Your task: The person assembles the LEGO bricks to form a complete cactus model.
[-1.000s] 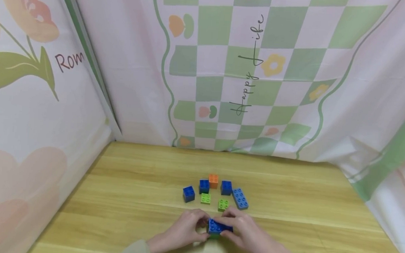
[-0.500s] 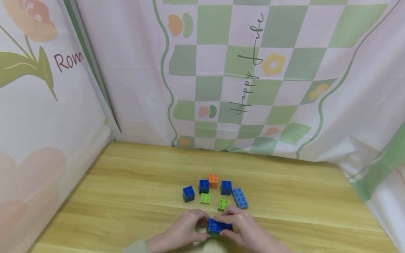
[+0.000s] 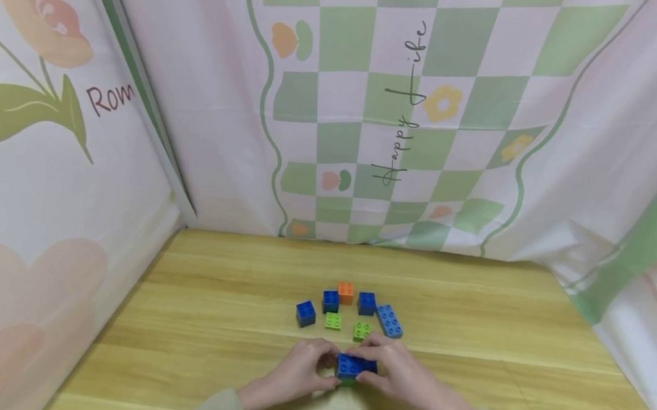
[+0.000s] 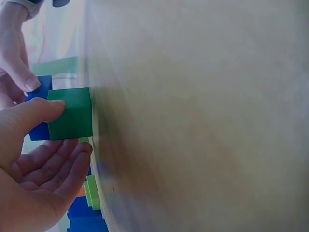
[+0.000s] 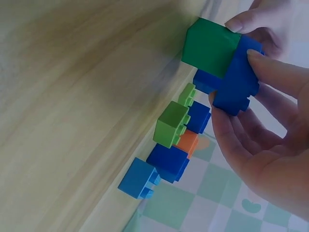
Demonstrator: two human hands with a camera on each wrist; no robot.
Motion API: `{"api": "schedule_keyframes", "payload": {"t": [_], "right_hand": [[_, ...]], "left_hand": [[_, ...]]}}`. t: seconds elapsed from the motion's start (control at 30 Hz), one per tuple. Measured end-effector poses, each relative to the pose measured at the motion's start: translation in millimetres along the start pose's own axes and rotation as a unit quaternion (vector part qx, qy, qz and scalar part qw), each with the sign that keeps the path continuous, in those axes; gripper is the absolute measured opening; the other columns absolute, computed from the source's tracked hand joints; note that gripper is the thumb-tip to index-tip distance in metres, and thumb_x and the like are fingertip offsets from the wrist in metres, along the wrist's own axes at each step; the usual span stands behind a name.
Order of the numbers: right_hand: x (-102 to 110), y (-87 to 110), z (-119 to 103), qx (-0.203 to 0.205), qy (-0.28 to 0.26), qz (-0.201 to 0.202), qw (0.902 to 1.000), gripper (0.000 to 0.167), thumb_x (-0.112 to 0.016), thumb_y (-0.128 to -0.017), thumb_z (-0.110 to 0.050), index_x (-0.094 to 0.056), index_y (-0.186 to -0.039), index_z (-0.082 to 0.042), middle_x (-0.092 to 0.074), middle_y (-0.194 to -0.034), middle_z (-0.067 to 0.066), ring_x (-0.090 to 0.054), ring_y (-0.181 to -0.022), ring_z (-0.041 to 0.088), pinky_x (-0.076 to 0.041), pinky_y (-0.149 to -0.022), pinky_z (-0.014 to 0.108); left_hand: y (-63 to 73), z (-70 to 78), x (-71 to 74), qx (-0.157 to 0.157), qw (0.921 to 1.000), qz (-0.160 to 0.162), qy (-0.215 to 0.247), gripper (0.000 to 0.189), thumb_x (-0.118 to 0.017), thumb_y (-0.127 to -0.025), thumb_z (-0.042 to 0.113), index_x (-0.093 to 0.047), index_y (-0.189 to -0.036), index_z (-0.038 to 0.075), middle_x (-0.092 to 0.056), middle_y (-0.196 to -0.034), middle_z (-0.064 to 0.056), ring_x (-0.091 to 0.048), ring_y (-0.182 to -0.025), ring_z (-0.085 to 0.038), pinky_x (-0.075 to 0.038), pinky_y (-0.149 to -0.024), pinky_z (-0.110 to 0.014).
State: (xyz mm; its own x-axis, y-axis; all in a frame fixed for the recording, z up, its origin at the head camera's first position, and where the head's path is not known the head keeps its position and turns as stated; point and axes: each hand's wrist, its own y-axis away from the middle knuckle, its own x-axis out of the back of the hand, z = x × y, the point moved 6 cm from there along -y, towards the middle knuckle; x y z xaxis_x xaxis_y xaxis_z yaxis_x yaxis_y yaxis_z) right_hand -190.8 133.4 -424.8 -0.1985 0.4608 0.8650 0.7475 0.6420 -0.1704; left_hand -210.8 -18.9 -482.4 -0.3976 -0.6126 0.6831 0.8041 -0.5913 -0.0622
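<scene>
A long dark blue toy building brick [image 3: 349, 365] sits on top of a green brick [image 4: 72, 114], its right end jutting out past the green one. With the thumb on the green brick's near side and fingers at the far side, my left hand [image 3: 304, 366] holds the green brick at the left. My right hand [image 3: 403, 376] pinches the overhanging end of the blue brick between thumb and fingers, as the right wrist view also shows. The fingers cover part of the blue brick's studs in the head view.
Beyond the hands on the wooden table [image 3: 217, 298] lie two lime green bricks [image 3: 333, 321], three small dark blue bricks [image 3: 305, 314], an orange brick [image 3: 345, 292] and a longer lighter blue brick [image 3: 390, 321]. Patterned curtains [image 3: 343, 144] hang behind and at both sides.
</scene>
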Motion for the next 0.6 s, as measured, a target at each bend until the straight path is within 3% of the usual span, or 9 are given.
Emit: {"api": "schedule_keyframes", "payload": {"t": [0.6], "right_hand": [[0.7,0.6,0.1,0.006,0.007,-0.001,1.0000,0.040,-0.077,-0.083,-0.020,-0.070,-0.121,-0.012,-0.071,-0.105,0.001,-0.064,-0.092,0.009,-0.056,-0.075,0.018]], "left_hand": [[4.7,5.6,2.8,-0.029,0.9992,0.020,-0.018,0.036,-0.079,-0.083,0.029,-0.068,-0.114,0.014,-0.071,-0.104,0.006,-0.060,-0.088,0.005,-0.053,-0.077,-0.010]]}}
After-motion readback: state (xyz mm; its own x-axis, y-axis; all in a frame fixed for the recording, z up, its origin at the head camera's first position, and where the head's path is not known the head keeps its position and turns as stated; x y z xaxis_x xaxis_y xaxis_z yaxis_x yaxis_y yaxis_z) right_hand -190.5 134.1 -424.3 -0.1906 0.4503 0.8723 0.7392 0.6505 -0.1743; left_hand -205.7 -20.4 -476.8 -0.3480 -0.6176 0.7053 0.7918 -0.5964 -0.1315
